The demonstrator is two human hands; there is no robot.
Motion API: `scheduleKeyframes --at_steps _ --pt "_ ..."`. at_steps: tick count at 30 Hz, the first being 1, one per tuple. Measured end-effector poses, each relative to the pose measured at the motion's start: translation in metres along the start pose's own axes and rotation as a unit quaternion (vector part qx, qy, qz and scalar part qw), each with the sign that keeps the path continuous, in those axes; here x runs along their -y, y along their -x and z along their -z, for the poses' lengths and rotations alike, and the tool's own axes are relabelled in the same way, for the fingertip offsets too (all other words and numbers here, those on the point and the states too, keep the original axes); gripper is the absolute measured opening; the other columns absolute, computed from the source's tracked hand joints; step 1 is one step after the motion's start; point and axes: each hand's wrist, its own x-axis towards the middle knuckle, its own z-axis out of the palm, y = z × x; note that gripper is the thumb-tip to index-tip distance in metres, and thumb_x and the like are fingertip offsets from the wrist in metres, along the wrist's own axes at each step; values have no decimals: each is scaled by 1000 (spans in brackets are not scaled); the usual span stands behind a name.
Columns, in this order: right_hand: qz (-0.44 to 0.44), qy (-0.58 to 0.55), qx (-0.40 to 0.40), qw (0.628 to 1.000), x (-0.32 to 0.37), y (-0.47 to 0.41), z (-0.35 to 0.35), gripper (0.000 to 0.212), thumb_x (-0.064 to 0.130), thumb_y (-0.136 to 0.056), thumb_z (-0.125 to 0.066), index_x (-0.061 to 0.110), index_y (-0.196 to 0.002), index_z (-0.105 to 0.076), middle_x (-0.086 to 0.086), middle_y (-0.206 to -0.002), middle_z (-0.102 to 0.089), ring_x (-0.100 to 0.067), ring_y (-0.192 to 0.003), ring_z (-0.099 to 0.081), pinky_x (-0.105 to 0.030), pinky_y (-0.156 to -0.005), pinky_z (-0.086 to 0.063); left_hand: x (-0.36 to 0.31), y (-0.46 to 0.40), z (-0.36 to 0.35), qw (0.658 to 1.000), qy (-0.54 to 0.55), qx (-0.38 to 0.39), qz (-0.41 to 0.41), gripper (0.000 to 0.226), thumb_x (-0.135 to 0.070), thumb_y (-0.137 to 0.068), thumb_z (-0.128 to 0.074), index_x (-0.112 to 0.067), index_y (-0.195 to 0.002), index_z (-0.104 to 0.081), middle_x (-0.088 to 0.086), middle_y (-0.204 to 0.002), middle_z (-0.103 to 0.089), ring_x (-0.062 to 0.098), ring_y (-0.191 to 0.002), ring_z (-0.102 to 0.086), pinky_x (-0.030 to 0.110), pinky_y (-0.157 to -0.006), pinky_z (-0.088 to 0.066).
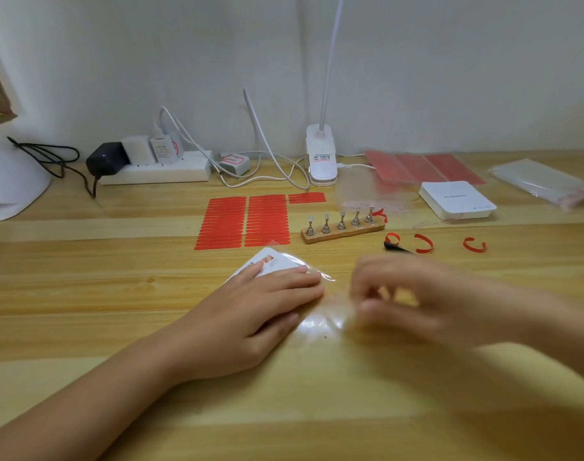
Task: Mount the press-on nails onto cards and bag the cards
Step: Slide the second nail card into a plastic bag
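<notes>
Clear plastic catches the lamp glare where a bag (pixel 320 314) lies on the wooden table (pixel 84 294), a white card (pixel 270 261) already inside it. The left hand (pixel 250 311) lies flat on the bag, fingers straight, pinning card and film so neither slides. The right hand (pixel 413 301) is blurred at the bag's open end; its fingers look curled, perhaps pinching the flap to seal it, but the grip cannot be made out. Behind, red strips (pixel 244 221) lie in rows beside a nail stand (pixel 342 226), with a card stack (pixel 457 199) and spare bags (pixel 543 181) at the right, within reach for the next card.
</notes>
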Motion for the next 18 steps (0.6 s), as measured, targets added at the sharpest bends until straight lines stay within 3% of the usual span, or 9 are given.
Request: scheduleKeyframes --at_steps 4,6,8,10,12,14,16,18 --pt "-95 -37 -175 979 -19 28 59 23 45 -93 -47 40 -72 -58 19 -67 -58 1 -63 -52 -12 -61 -43 -2 1 1 999 17 1 -30 42 -32 -93 -29 -48 -131 -22 -36 -141 -18 -19 -132 -8 14 -109 7" --pt "-149 -92 -284 943 -36 41 81 20 33 -87 -54 35 -69 -63 14 -63 -64 1 -58 -58 -9 -61 -48 -2 2 2 999 26 1 -43 39 -35 -95 -29 -47 -132 -25 -36 -142 -20 -17 -133 -9 20 -111 3" --pt "-208 -69 -335 916 -50 49 91 13 19 -85 -60 26 -74 -63 16 -61 -67 4 -58 -62 -5 -61 -49 -3 2 2 997 34 8 -64 40 -33 -96 -30 -44 -134 -31 -35 -142 -20 -15 -135 -8 25 -112 1" --pt "-275 -60 -324 903 -59 53 91 13 10 -81 -67 22 -77 -65 16 -60 -69 7 -59 -64 -3 -57 -47 -6 1 2 995 17 16 -92 44 -24 -95 -34 -40 -135 -40 -29 -145 -24 -11 -136 -11 29 -112 -2" --pt "-319 -97 -312 890 -61 52 86 16 4 -78 -69 19 -79 -66 7 -63 -71 6 -59 -64 -5 -54 -48 -11 -4 4 991 -35 -4 -125 43 -22 -95 -33 -38 -131 -49 -14 -142 -40 1 -133 -26 32 -111 -14" --pt "-355 -141 -297 875 -62 49 80 17 1 -82 -66 18 -87 -66 3 -69 -72 1 -60 -67 -13 -57 -54 -17 -11 9 987 -73 -27 -142 39 -26 -93 -37 -36 -124 -57 -2 -127 -54 11 -117 -41 25 -98 -28" --pt "-403 -148 -249 868 -61 45 76 13 9 -89 -60 19 -93 -67 4 -75 -73 -4 -70 -68 -21 -63 -53 -20 -17 16 983 -88 -42 -157 33 -25 -90 -47 -31 -118 -63 1 -112 -61 11 -101 -43 20 -84 -28" --pt "-436 -103 -210 869 -62 43 74 16 24 -92 -55 20 -87 -70 4 -83 -71 -7 -82 -64 -25 -73 -45 -22 -20 19 979 -105 -73 -162 31 -23 -87 -51 -26 -114 -66 1 -100 -65 13 -91 -51 23 -78 -34"
